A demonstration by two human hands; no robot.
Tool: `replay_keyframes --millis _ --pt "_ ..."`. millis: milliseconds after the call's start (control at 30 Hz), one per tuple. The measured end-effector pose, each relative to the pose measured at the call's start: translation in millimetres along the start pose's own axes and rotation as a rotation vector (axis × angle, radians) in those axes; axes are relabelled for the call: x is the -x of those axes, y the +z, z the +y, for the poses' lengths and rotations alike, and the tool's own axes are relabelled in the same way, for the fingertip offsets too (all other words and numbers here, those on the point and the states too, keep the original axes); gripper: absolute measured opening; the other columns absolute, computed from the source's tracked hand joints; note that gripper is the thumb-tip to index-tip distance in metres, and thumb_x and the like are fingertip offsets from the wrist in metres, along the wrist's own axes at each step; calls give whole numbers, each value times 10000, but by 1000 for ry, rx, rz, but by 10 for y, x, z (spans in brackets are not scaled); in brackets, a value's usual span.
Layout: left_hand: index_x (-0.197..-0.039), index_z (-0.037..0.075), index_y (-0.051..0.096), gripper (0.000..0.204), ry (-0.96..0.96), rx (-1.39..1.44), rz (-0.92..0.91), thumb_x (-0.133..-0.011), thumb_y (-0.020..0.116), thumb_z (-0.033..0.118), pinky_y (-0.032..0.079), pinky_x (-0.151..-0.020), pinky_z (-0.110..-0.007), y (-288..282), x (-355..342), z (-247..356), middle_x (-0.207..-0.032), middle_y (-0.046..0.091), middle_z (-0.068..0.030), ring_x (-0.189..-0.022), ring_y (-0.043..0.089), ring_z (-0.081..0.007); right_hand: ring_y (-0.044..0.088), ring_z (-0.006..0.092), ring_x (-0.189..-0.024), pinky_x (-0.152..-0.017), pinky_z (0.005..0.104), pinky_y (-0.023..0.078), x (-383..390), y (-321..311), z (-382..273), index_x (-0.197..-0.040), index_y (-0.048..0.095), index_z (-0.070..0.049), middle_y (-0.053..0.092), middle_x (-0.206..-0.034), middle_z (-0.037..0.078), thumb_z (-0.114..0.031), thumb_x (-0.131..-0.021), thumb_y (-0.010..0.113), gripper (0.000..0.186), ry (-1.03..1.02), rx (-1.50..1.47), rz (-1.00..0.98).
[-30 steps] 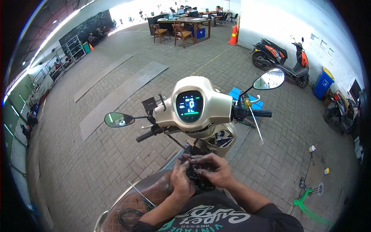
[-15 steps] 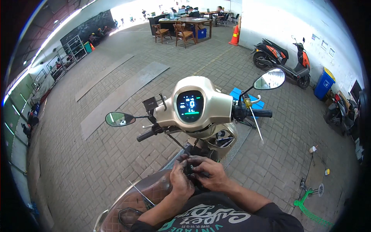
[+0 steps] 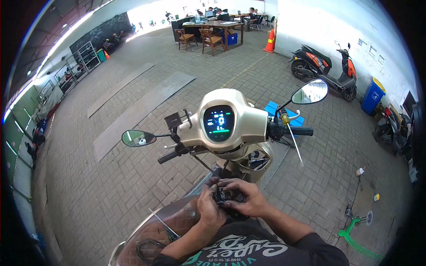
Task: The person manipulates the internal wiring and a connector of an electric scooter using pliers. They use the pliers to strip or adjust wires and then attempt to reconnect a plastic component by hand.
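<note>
Gripping a small dark part with both hands at the front edge of the scooter seat.

Your left hand [image 3: 208, 207] and right hand [image 3: 245, 198] clench the part [image 3: 222, 196] between them, close to your body, steadying it just behind the cream handlebar [image 3: 228, 122], above the brown seat [image 3: 166, 226].

Left hand [image 3: 210, 207]: fingers curled inward | Right hand [image 3: 245, 198]: fingers bent, touching left | 2 forearms: converging from lower edge

Bright daylight, blown-out background, fisheye-bent edges
</note>
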State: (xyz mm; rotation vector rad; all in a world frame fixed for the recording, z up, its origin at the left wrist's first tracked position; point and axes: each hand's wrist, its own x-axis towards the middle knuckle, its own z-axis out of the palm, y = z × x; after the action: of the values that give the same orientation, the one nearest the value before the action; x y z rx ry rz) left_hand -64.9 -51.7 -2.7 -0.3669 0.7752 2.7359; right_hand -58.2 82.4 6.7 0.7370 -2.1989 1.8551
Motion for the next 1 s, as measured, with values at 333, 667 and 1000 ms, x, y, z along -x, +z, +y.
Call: replay_keyframes --millis 333,667,1000 --pt "-1107 56 441 276 15 -44 3 -834 425 95 493 -780 -343 103 28 28 -951 551 -106 -854 574 -225 568 182 -999 -820 301 476 -4 -9 44 -901 549 5 586 -1076 130 17 -713 699 241 156 -194 33" --pt "-1077 38 446 250 11 -127 12 -832 395 44 466 -829 -338 32 20 -33 -1000 522 -110 -945 539 -222 578 177 -993 -838 303 464 -3 -37 28 -893 561 12 613 -1014 140 6 -710 702 231 177 -79 20" --pt "-1137 60 418 308 -3 -60 -24 -831 400 88 494 -808 -379 14 -39 19 -995 549 -134 -896 573 -261 568 241 -1039 -878 329 449 23 95 -8 -956 530 6 583 -1084 159 20 -699 697 307 -30 53 109"
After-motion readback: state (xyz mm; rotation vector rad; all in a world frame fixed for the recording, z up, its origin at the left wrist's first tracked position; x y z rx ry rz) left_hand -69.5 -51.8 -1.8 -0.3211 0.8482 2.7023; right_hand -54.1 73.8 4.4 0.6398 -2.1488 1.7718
